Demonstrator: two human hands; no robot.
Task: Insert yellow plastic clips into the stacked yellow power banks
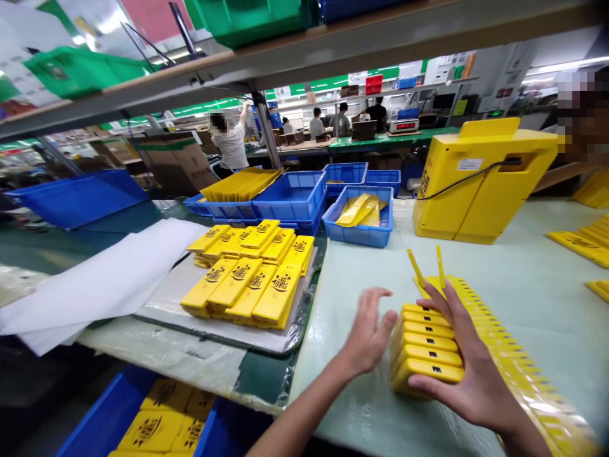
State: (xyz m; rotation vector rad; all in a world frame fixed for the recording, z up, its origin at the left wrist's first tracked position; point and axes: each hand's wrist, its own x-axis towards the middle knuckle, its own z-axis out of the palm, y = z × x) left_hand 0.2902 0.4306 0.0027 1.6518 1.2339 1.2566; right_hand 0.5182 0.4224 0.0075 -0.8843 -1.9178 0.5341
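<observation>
My right hand (469,362) spans a row of yellow power banks (428,343) standing on edge on the bench. Its thumb presses the near end and the fingers reach over the far end. Small dark ports show on their narrow ends. Two thin yellow strips (416,268) stick up by the right fingertips; whether these fingers pinch them I cannot tell. Just left of the row, my left hand (368,330) is slightly blurred, its fingers apart and nothing in it. A long line of yellow pieces (504,355) under clear film runs beside my right hand.
Left, a tray (266,346) bears stacked yellow power banks (247,273) with black characters. White sheets (109,273) lie beside it. Blue bins (359,238) stand behind, near a large yellow machine (480,190) with a black cable. A shelf (266,60) crosses overhead. Another person is at right.
</observation>
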